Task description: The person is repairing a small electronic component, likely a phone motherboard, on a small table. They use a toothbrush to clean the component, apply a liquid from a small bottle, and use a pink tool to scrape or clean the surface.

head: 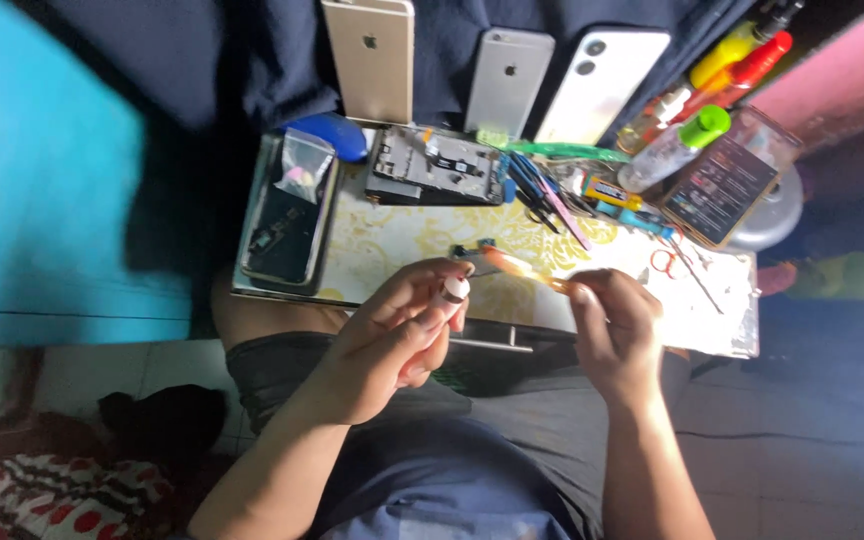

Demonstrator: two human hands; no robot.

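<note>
clearly the left hand (392, 330) is pinched shut on a small round part (452, 291), pale and disc-like, held at the tips of thumb and forefinger just above the near edge of the work board (402, 245). it looks light and rigid, small enough to slip or flick away if the pinch loosens, so the rim seems the sensible place to hold it, as the fingers do now, leaving its face open.

the right hand (614, 325) is closed around the rear end of a thin orange-handled tool (537, 272), whose tip points left toward the part and stops just beside it; whether tip and part touch cannot be told, since the tool is blurred. the tool seems slim and stiff, likely to skid on a smooth face.

on the board lie an opened phone frame (437, 165), a dark screen panel (287, 215) with a small plastic bag (304, 165) on it, a bunch of tweezers and picks (547, 195), and a clear bottle with a green cap (674, 148). three phones (507, 75) rest face down on the dark cloth (282, 50) beyond.
</note>
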